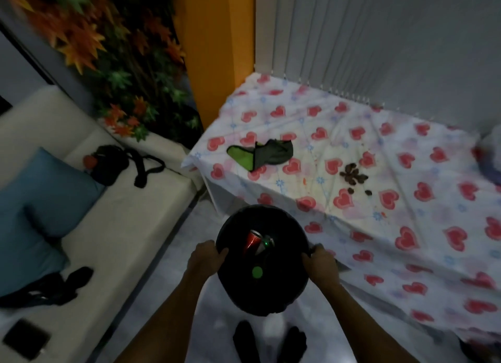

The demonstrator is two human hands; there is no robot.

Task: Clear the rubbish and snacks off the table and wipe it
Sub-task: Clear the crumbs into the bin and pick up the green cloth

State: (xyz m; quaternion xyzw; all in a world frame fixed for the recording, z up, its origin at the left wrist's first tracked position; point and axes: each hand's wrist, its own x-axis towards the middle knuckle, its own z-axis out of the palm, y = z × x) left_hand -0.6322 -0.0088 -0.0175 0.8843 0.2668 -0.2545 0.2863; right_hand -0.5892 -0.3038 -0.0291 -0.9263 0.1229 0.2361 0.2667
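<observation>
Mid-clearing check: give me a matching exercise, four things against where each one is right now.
Things:
1. red can
2. green-grey cloth
3. brown snack pieces
4. blue cushion

Places:
A. on the sofa
B. crumpled on the table
C. inside the black bin
D. scattered on the table

Pairs: 1-C, 2-B, 3-D, 4-A.

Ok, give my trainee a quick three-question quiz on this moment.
1. True or false: the left hand and right hand both grip the round black bin by its rim.
2. Which shows inside the bin: A glass bottle, B red drink can, C paper plate?
3. Name two things lying on the heart-patterned tablecloth.
Key: 1 true; 2 B; 3 grey-green cloth, pile of brown snack pieces.
</observation>
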